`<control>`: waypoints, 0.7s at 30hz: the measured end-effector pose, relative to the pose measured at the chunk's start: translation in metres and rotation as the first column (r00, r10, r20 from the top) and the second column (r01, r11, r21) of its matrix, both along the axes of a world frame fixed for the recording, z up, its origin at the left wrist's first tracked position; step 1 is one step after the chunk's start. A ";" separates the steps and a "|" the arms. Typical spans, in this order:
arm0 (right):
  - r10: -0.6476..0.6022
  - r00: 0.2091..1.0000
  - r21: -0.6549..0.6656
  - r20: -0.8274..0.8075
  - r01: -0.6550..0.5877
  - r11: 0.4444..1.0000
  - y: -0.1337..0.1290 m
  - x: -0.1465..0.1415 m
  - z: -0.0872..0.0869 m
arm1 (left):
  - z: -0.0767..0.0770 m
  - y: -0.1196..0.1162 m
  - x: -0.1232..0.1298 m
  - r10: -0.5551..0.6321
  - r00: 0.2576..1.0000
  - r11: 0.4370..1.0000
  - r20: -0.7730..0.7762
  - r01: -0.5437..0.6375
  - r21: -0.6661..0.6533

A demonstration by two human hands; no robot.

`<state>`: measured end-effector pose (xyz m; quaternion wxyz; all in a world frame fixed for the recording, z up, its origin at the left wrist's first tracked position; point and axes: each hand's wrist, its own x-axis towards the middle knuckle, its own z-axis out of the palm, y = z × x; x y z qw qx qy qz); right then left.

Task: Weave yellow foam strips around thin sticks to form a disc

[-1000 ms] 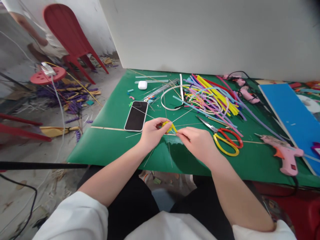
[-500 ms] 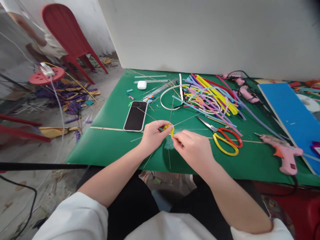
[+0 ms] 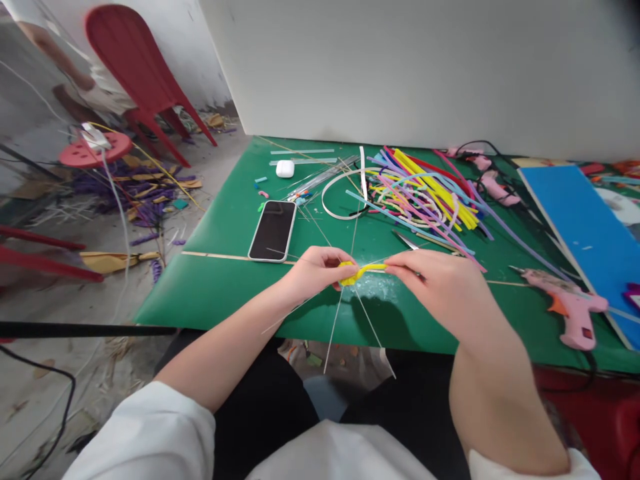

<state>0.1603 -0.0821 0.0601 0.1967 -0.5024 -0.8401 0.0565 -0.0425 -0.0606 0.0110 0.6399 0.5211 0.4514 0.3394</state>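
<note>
My left hand (image 3: 320,272) pinches a small yellow coil (image 3: 348,275) at the hub of several thin pale rods (image 3: 335,327) that spread out like spokes. From the coil a yellow strip (image 3: 373,267) runs to the right, stretched nearly straight. Its far end is gripped between the thumb and fingers of my right hand (image 3: 440,283). Both hands are just over the green tabletop (image 3: 220,293). Behind my right hand lie the scissors (image 3: 405,241); a blade shows and the handles are hidden.
A phone (image 3: 273,231) and a white earbud case (image 3: 285,169) lie left. Colourful strips (image 3: 420,193) are heaped behind. A pink glue gun (image 3: 565,303) and blue board (image 3: 580,233) sit right. A person sits by a red chair (image 3: 125,60) at far left.
My right hand has moved right and drawn out the yellow strip from the coil, now covering the scissors' handles. The spokes have turned and tilted, with my left hand still on the hub.
</note>
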 end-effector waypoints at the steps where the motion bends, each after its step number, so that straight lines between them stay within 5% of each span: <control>1: -0.014 1.000 -0.041 -0.004 0.014 0.999 0.000 0.004 0.002 | 0.000 0.001 -0.001 -0.023 1.000 1.000 0.011 0.023 -0.005; 5: -0.025 0.995 -0.312 -0.093 -0.005 0.950 0.005 0.017 0.010 | 0.001 0.003 -0.007 -0.098 0.994 0.995 0.040 0.099 -0.025; 9: 0.008 0.939 -0.626 -0.344 -0.236 0.743 0.016 0.020 0.009 | 0.002 0.003 -0.012 -0.167 0.975 0.983 0.149 0.175 -0.047; 12: -0.073 0.870 -0.697 -0.487 -0.337 0.633 0.024 0.015 0.001 | 0.002 0.002 -0.014 -0.163 0.957 0.982 0.241 0.181 -0.053; 21: -0.154 0.776 -0.670 -0.611 -0.404 0.622 0.032 -0.011 -0.028 | 0.008 0.001 -0.017 -0.046 0.906 0.996 0.420 0.075 -0.052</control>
